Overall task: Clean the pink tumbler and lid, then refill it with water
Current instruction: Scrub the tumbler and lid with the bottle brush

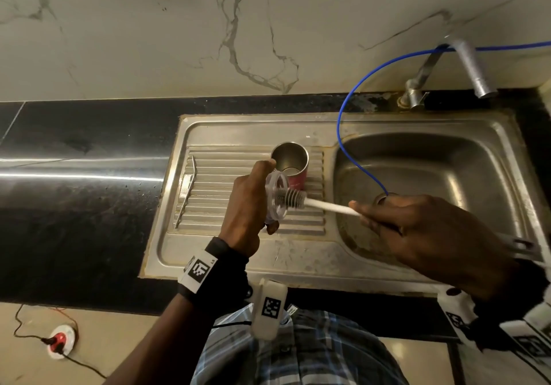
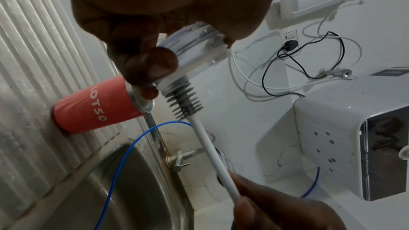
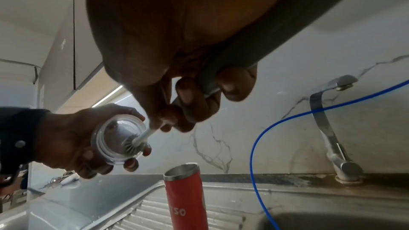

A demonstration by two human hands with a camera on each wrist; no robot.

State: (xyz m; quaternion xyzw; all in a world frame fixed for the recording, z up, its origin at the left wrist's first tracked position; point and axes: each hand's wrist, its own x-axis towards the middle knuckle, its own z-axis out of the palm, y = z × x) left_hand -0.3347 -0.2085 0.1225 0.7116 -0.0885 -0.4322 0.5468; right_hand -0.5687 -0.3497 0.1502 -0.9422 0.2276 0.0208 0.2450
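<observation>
Both of your hands are up over the steel sink unit, working together above the ribbed drainboard. Your left hand has its fingers and thumb curled round the rim of the clear lid, held on edge with its open side turned toward the basin. Your right hand pinches the white handle of the bottle brush between thumb and fingertips, and the grey bristle head sits against the inside of the lid; whether the tip reaches the lid's centre is hard to judge, since the plastic blurs there. Behind your left hand the pink tumbler stands upright and uncapped on the drainboard, near its back edge and close to the basin side. A metal straw lies along the drainboard's left edge. A blue hose drops from the wall into the basin's drain, beside the tap at the back right corner.
</observation>
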